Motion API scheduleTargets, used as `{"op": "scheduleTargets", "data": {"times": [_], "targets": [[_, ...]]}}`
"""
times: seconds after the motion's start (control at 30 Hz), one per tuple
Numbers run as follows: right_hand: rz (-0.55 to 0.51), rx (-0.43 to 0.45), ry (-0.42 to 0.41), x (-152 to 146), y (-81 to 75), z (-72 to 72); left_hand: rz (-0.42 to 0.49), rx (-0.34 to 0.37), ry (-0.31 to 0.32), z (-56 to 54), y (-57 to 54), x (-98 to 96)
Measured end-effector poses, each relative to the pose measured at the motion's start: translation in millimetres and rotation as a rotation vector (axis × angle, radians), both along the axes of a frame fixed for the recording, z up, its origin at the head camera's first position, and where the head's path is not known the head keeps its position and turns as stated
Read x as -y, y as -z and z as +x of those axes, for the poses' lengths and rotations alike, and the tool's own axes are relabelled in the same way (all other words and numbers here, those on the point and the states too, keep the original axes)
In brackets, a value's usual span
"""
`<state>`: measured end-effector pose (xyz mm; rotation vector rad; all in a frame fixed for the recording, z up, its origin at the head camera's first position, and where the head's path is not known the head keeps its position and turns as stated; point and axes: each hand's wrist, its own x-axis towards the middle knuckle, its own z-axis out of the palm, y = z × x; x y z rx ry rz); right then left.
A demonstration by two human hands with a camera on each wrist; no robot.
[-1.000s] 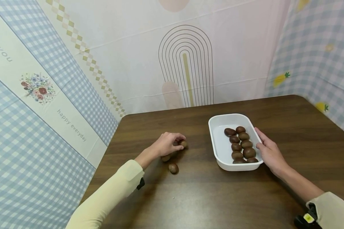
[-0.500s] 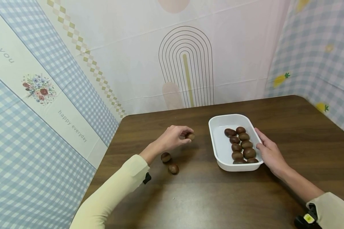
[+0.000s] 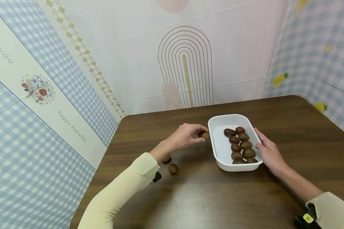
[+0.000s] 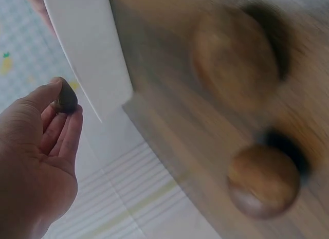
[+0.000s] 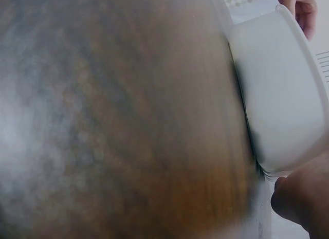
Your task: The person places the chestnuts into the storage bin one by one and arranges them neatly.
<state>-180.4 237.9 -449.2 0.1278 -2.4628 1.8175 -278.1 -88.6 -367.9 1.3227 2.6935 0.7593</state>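
Observation:
My left hand [image 3: 186, 136] pinches a brown chestnut [image 3: 204, 135] between thumb and fingertips, just left of the white tray's near-left wall. In the left wrist view that chestnut [image 4: 67, 97] sits at the fingertips beside the tray's side. The white tray [image 3: 222, 156] holds several chestnuts in two rough rows toward its right side. At the tray's right edge my right hand [image 3: 270, 156] grips the rim, thumb on top. Two loose chestnuts lie on the table below my left forearm, one [image 3: 166, 158] partly hidden by the sleeve and one [image 3: 173, 169] in full view.
The brown wooden table [image 3: 218, 197] carries everything. Behind it hangs a pale patterned cloth [image 3: 132, 63], with blue checked cloth on the left and right sides. A tiny white speck [image 3: 173, 198] lies on the tabletop.
My left hand has picked the chestnut up from the table and carried it right to the tray's side. The right hand and tray have stayed in place.

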Motion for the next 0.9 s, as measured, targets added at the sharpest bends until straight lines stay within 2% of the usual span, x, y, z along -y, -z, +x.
{"op": "scheduleTargets", "data": {"times": [0.17,0.5,0.9], "targets": [[-0.002,-0.005,0.002,0.6,-0.2,0.6,-0.025,-0.007,0.052,6.3,-0.2,-17.0],[-0.007,-0.004,0.003,1.0,-0.8,1.3,-0.135,-0.075,0.121,16.3,2.2,-47.7],[-0.01,-0.007,0.0,0.9,-0.4,1.0,-0.234,-0.096,0.187,24.8,9.9,-68.0]]}}
